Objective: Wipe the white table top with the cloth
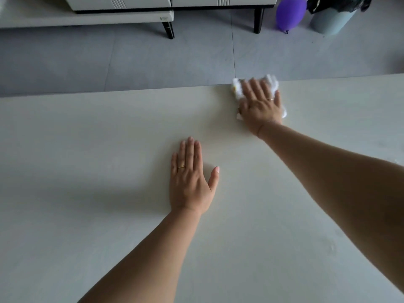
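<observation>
The white table top (87, 171) fills the lower two thirds of the head view. A crumpled white cloth (272, 83) lies at the table's far edge, right of centre. My right hand (261, 106) presses flat on the cloth with straight, spread fingers, and most of the cloth is hidden beneath it. My left hand (190, 180) rests flat on the bare table top nearer to me, fingers straight and together, thumb out to the right. It holds nothing.
Beyond the far edge is a grey tiled floor (131, 60). A white cabinet on black legs (168, 29) stands at the back. A purple balloon (289, 13) and a pale bin with a black liner (332, 17) sit at the back right.
</observation>
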Demonstrator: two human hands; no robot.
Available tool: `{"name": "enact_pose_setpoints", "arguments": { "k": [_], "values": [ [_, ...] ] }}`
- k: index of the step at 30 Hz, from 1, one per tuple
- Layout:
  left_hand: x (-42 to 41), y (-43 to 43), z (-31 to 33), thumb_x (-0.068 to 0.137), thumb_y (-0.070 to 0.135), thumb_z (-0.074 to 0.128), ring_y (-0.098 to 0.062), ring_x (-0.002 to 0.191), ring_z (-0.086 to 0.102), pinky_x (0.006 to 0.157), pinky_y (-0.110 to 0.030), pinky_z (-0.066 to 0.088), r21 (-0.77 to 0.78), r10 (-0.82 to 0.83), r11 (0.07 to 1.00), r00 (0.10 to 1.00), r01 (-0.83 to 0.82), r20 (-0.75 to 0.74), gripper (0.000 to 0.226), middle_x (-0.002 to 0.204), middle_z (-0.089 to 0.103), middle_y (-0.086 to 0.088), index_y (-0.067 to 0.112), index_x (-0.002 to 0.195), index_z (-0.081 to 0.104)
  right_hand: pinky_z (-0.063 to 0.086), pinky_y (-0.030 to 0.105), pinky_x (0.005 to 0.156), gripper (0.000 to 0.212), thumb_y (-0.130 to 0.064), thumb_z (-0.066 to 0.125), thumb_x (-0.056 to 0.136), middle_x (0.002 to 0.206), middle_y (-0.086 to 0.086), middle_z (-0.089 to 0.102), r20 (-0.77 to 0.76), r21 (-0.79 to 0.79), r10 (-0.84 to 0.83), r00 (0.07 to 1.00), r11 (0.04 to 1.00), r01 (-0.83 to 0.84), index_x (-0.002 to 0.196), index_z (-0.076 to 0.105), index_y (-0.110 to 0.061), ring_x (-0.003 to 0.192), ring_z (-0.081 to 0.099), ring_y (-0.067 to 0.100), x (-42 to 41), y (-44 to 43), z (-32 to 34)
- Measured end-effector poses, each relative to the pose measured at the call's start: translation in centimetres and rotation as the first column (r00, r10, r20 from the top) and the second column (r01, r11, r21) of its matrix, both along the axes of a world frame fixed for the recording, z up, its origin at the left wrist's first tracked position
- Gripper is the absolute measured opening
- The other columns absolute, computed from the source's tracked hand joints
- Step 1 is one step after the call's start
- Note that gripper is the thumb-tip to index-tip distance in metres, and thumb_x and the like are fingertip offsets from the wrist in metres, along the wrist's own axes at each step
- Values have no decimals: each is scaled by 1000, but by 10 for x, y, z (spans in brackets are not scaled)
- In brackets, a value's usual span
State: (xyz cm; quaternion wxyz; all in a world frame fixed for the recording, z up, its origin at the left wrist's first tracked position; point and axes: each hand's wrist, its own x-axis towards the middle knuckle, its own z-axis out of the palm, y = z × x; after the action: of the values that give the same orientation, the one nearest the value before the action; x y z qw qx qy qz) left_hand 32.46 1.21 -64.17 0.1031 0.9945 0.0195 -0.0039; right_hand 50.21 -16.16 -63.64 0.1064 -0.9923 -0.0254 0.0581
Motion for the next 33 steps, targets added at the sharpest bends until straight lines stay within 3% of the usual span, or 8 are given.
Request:
{"name": "enact_pose_setpoints", "arguments": {
  "k": [4, 10, 13, 18, 20, 22, 28, 33],
  "values": [
    [1, -1, -1, 89, 53, 27, -25, 145, 14, 118, -42, 12, 15, 4, 1000, 1000, -4, -8, 75, 157, 17, -9, 7, 149, 21, -10, 52, 114, 54, -37, 16, 98, 160, -5, -1, -57, -7, -258, 964, 966, 258, 150, 4, -29, 146, -9, 19, 5, 20, 3],
    [0, -1, 0, 89, 53, 26, -25, 145, 17, 118, -42, 14, 5, 13, 1000, 1000, -13, -15, 75, 157, 20, -10, 8, 148, 23, -6, 46, 116, 52, -40, 19, 99, 159, -9, 3, -16, 20, 268, 963, 963, -268, 149, 6, -34, 146, -5, 16, -26, 51, 4],
    [0, 0, 0, 89, 53, 27, -25, 145, 17, 117, -43, 16, 8, 8, 1000, 1000, -8, -9, 74, 157, 20, -10, 8, 148, 24, 3, 42, 117, 53, -43, 21, 99, 159, -11, 4, -5, -39, 352, 936, 935, -352, 149, 6, -36, 146, -3, 12, -12, 2, 5],
    [1, -1, -2, 89, 53, 27, -25, 145, 17, 117, -42, 15, 24, 10, 1000, 1000, -10, -9, 74, 157, 20, -10, 7, 148, 24, 2, 43, 116, 54, -44, 19, 96, 159, -12, 4, -25, -35, -58, 998, 998, 57, 149, 7, -38, 146, -3, 11, 6, -75, 3],
    [1, -1, -2, 89, 53, 27, -25, 145, 17, 117, -42, 15, 29, 12, 1000, 1000, -12, -8, 74, 157, 20, -10, 7, 147, 24, -1, 46, 116, 55, -41, 20, 96, 159, -9, 2, -55, -45, -235, 970, 971, 233, 149, 6, -35, 146, -4, 14, 10, -66, 3],
    [1, -1, -3, 89, 53, 28, -26, 145, 18, 117, -42, 14, 35, 8, 999, 1000, -7, -7, 75, 156, 20, -11, 7, 147, 25, -6, 50, 115, 59, -39, 24, 95, 160, -5, 0, -64, -24, -284, 957, 959, 283, 150, 5, -31, 146, -7, 19, 6, -34, 5],
    [2, -2, 0, 88, 52, 28, -27, 144, 20, 117, -42, 14, 35, 14, 999, 1000, -14, -6, 75, 154, 27, -13, 5, 146, 29, -9, 48, 114, 57, -40, 25, 97, 159, -6, 3, 12, 10, 235, 972, 972, -236, 150, 6, -31, 146, -6, 20, -59, 55, 1],
    [2, -2, 1, 88, 54, 24, -25, 145, 16, 118, -42, 12, 36, 9, 999, 1000, -8, -14, 76, 156, 21, -11, 6, 147, 25, -7, 44, 116, 57, -42, 24, 98, 159, -8, 1, 14, -82, 392, 920, 917, -390, 149, 2, -32, 146, -4, 17, -78, 20, 1]
  ]
}}
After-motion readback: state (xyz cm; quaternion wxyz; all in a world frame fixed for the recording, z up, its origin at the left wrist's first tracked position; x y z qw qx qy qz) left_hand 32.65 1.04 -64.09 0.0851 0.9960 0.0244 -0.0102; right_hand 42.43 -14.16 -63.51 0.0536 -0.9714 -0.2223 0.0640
